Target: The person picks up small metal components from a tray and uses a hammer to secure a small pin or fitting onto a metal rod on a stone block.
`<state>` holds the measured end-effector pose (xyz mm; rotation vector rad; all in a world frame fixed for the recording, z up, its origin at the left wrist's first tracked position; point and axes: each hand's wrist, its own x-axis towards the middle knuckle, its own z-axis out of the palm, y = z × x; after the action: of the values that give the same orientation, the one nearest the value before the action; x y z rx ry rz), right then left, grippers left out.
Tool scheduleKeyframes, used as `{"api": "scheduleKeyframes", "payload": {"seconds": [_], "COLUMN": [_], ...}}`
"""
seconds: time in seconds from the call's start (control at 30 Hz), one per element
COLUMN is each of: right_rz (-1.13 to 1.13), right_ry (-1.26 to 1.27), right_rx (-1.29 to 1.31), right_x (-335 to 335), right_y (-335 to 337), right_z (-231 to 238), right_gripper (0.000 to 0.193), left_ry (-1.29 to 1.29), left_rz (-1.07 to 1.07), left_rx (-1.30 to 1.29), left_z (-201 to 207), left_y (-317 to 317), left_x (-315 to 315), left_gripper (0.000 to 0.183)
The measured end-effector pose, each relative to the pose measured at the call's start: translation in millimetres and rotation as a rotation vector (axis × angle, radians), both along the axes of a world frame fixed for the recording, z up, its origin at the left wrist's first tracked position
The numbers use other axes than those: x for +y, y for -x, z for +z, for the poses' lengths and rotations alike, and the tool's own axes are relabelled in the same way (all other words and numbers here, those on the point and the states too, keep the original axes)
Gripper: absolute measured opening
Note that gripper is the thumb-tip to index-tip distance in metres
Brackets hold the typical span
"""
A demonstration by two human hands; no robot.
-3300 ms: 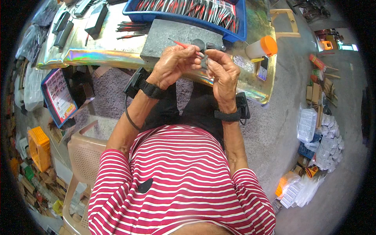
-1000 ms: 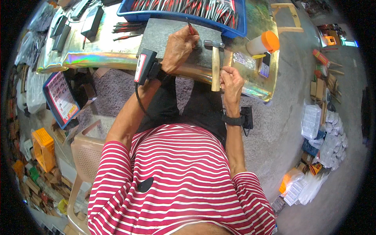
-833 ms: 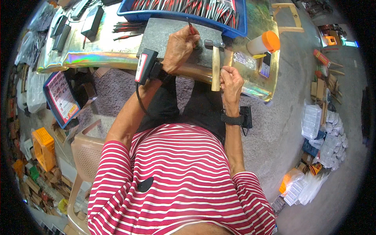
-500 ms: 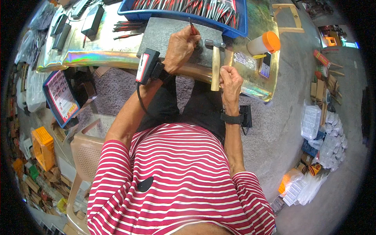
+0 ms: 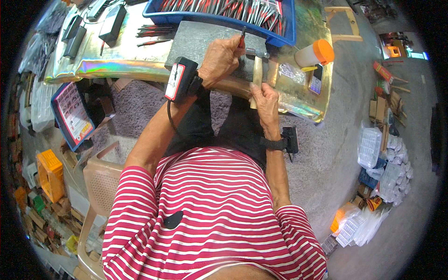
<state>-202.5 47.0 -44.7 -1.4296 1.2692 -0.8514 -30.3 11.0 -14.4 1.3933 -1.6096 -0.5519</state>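
Note:
My left hand (image 5: 221, 59) is closed round a slim red-and-black rod-shaped tool (image 5: 242, 38), which stands upright with its dark tip above the fingers. Below that hand lies a grey stone slab (image 5: 189, 44) at the table's near edge. My right hand (image 5: 265, 102) is closed on the pale wooden handle of a hammer (image 5: 257, 70), the thumb lying across it near the lower end. The hammer's metal head rests over the slab's right side, close to the left hand's fingertips. My fingers hide the lower part of the slim tool.
A blue bin (image 5: 161, 17) full of similar red-and-black tools stands behind the slab, with several loose ones (image 5: 154, 31) to its left. An orange-lidded jar (image 5: 310, 52), a clear plastic bag (image 5: 292, 72) and a phone (image 5: 316, 79) sit at the right. Black boxes (image 5: 112, 23) stand at left.
My right hand has moved left onto the hammer's handle and taken hold of it. My left hand has shifted slightly right and nearer, with the slim tool turned more upright.

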Motion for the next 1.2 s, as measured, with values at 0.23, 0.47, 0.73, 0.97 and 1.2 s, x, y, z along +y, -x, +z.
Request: {"api": "scheduleKeyframes", "payload": {"seconds": [0.23,0.47,0.73,0.97,1.2], "right_rz": [-0.030,-0.035,-0.040,0.064,0.133], "right_ry": [-0.329,-0.515,-0.169,0.603,0.764], "right_rx": [-0.433,-0.611,-0.169,0.425,0.707], "right_x": [3.3,0.3,5.7,17.1,17.4], "right_y": [-2.0,1.6,14.8,20.6,15.0], "right_z": [8.2,24.2,80.7,127.3,138.9], "right_gripper": [0.018,0.016,0.024,0.017,0.014], "left_ry": [0.219,0.198,0.251,0.275,0.265], "left_rz": [-0.021,0.018,0.019,-0.004,-0.027], "left_rx": [-0.101,-0.124,-0.153,-0.164,-0.140], "left_z": [-10.6,-9.3,-15.4,-20.3,-17.6], "left_y": [4.9,9.8,9.8,10.1,9.8], "left_x": [6.9,13.3,14.1,9.5,9.3], "left_gripper": [0.012,0.020,0.018,0.021,0.025]}}
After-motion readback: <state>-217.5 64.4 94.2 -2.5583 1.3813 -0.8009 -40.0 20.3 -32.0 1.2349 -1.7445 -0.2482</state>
